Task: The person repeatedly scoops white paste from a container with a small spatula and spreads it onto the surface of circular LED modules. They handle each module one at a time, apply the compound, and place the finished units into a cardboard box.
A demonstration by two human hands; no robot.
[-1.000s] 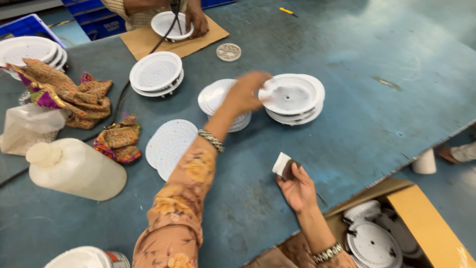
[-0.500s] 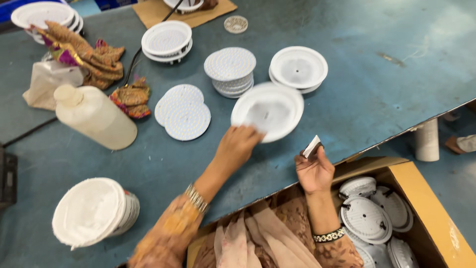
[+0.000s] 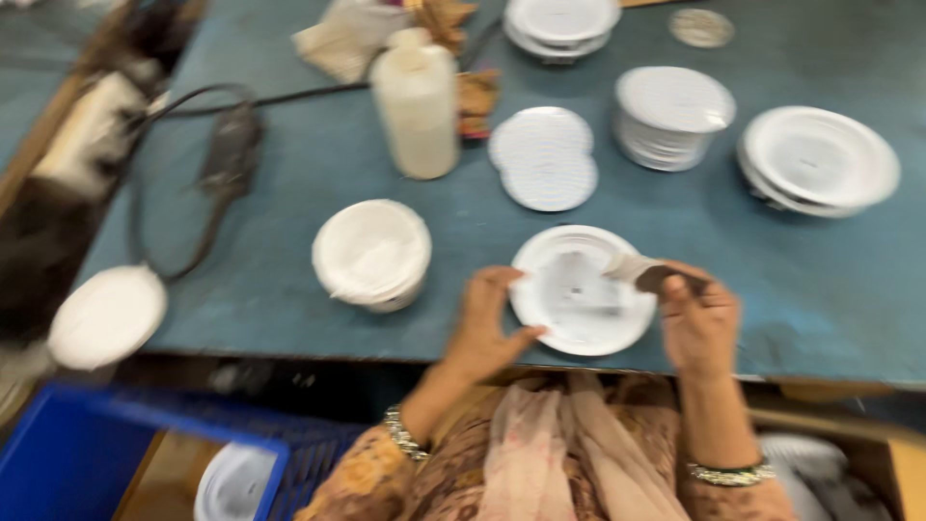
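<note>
While the left hand (image 3: 487, 328) grips the near-left rim of a round white disc (image 3: 579, 289) lying flat at the near edge of the blue table (image 3: 820, 299), the right hand (image 3: 699, 323) pinches a small pale tag (image 3: 632, 268) between thumb and fingers — its tip rests over the disc's right side. Just left of the disc stands a white tub (image 3: 371, 253), and behind that a pale plastic bottle (image 3: 417, 101). Two flat perforated discs (image 3: 543, 159) lie farther back, with a stack of white covers (image 3: 673, 116) and a stack of white dishes (image 3: 820, 159) to their right — all well apart from the hands. A blue crate (image 3: 106, 449) sits below the table's near-left edge.
</note>
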